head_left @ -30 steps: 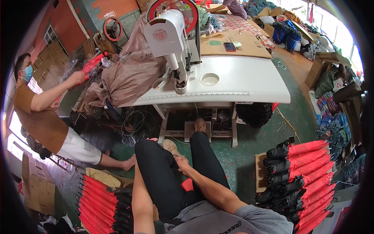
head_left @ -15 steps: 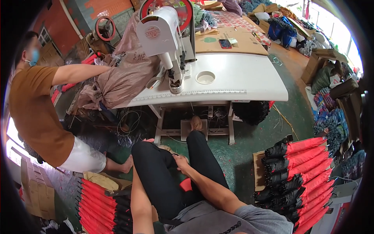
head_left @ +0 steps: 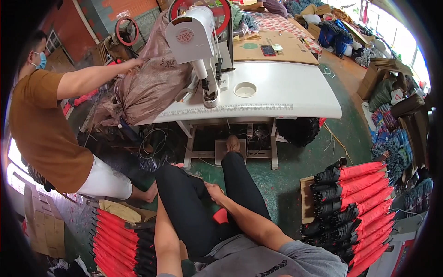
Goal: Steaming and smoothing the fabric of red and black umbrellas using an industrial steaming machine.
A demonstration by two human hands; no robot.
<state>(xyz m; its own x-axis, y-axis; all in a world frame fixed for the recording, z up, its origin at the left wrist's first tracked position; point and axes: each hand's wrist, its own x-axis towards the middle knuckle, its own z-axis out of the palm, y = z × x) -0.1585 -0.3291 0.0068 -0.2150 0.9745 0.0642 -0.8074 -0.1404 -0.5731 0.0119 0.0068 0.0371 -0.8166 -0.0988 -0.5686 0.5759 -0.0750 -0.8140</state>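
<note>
My right hand (head_left: pixel 213 191) lies by the inner side of my bent left knee, fingers curled; what they grip, if anything, is hidden. Along the outside of my left thigh runs my left forearm; of my left hand (head_left: pixel 178 165) only a bit of skin seems to show past the knee. A red piece (head_left: pixel 220 215) shows between my thighs. My right foot, in a brown shoe (head_left: pixel 233 144), is on a pedal plate (head_left: pixel 224 158) under the white table (head_left: pixel 286 87). On the table stands a white sewing-type machine (head_left: pixel 190 39) with a red-rimmed wheel.
Folded red-and-black umbrellas lie stacked at right (head_left: pixel 360 203) and lower left (head_left: pixel 115 240). A co-worker (head_left: pixel 46 124) in a brown shirt stands at left, reaching over a brown woven sack (head_left: pixel 147 87). A round dish (head_left: pixel 245 89), phone (head_left: pixel 268 50) and cardboard sheet (head_left: pixel 295 53) are on the table.
The co-worker's arm has lifted, and their hand now shows above the sack. The sack's top has shifted slightly. My own hands stay about where they were.
</note>
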